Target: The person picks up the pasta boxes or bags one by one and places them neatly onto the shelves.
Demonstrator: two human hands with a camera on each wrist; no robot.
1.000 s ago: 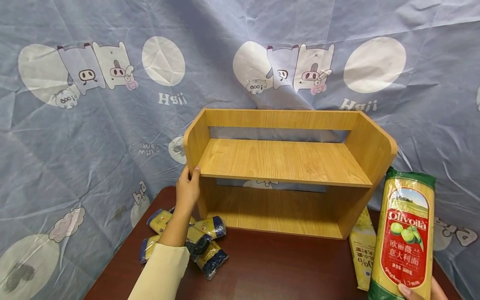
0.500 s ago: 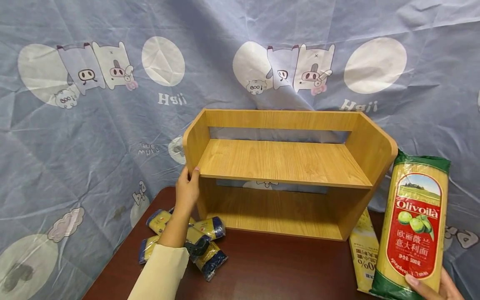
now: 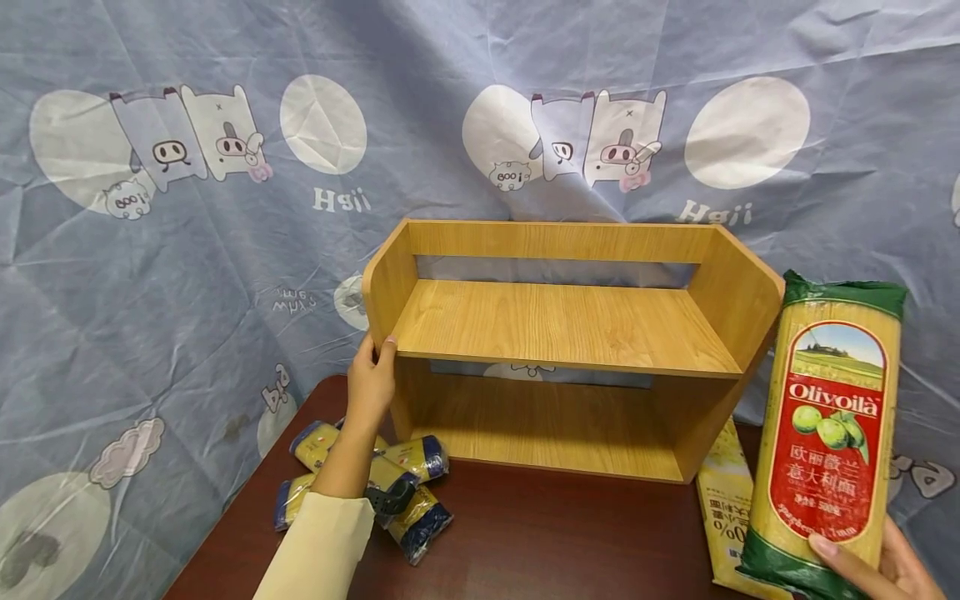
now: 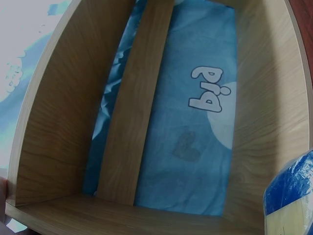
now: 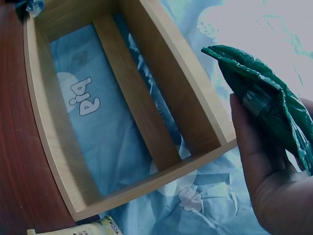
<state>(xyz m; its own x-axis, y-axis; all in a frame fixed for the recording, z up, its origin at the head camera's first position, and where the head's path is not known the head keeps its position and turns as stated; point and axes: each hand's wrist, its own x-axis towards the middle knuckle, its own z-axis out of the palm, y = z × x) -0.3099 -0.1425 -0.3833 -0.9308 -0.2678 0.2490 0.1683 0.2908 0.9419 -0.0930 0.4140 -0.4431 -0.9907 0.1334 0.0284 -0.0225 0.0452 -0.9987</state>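
Note:
A two-tier wooden shelf point(image 3: 562, 321) stands on the dark red table point(image 3: 562, 533). My left hand point(image 3: 372, 379) grips its left side panel at the height of the upper board, thumb on the front edge. Only a bit of that hand shows at the left border of the left wrist view. On the far right, my right hand point(image 3: 892, 567) holds a spaghetti packet point(image 3: 832, 433) near its lower end, thumb across the front. The packet is upright, tilted slightly, with green ends and a red label. The right wrist view shows its crinkled green end point(image 5: 269, 93) above the palm.
Several blue-and-yellow pasta packets point(image 3: 420, 458) lie in a pile left of the shelf, partly behind the left forearm. A yellow packet point(image 3: 727, 517) lies by the shelf's right side. Blue-grey printed cloth point(image 3: 420, 108) hangs behind and at the left.
My right hand has raised the spaghetti packet and shifted it a little to the right, beside the shelf's right panel. The left hand keeps its grip on the shelf.

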